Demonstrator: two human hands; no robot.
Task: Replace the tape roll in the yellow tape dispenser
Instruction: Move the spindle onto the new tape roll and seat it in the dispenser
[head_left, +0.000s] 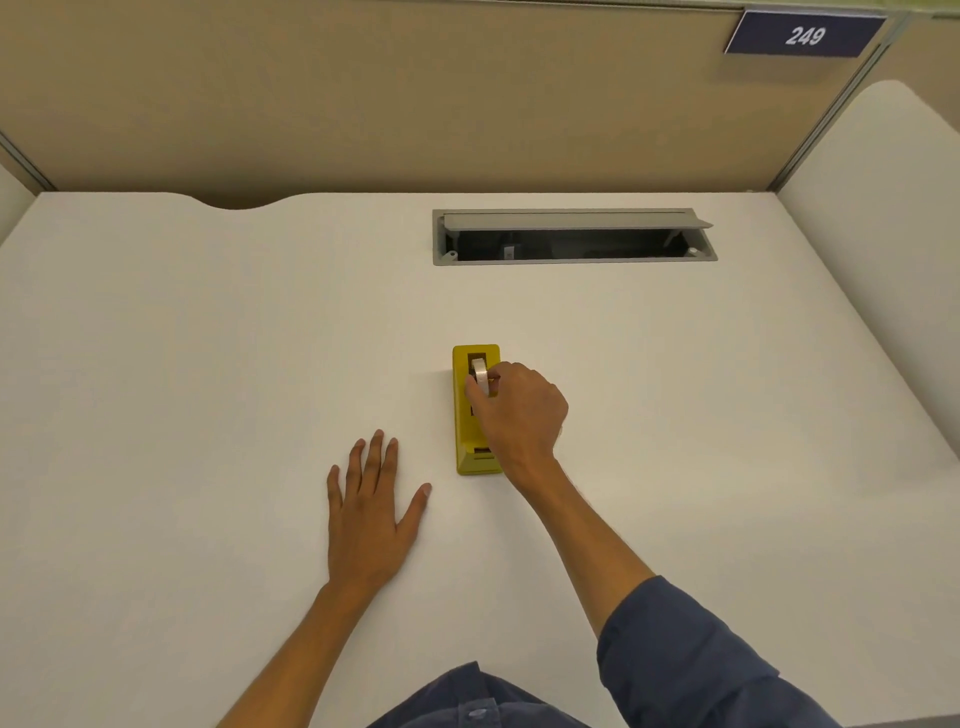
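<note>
The right hand (519, 410) is curled over the yellow dispenser (476, 410), and the tape roll (481, 375) is pinched between its thumb and fingers, the roll sitting in the dispenser's well. The left hand (370, 514) is laid flat on the desk (208, 364), fingers spread, just left of the dispenser and holding nothing. Since the dispenser is not steadied, it could be lifted or tipped with the roll if the roll sticks in its seat.

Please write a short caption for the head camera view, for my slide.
Right hand pinches the tape roll in the yellow dispenser; left hand rests flat on the white desk.
</note>
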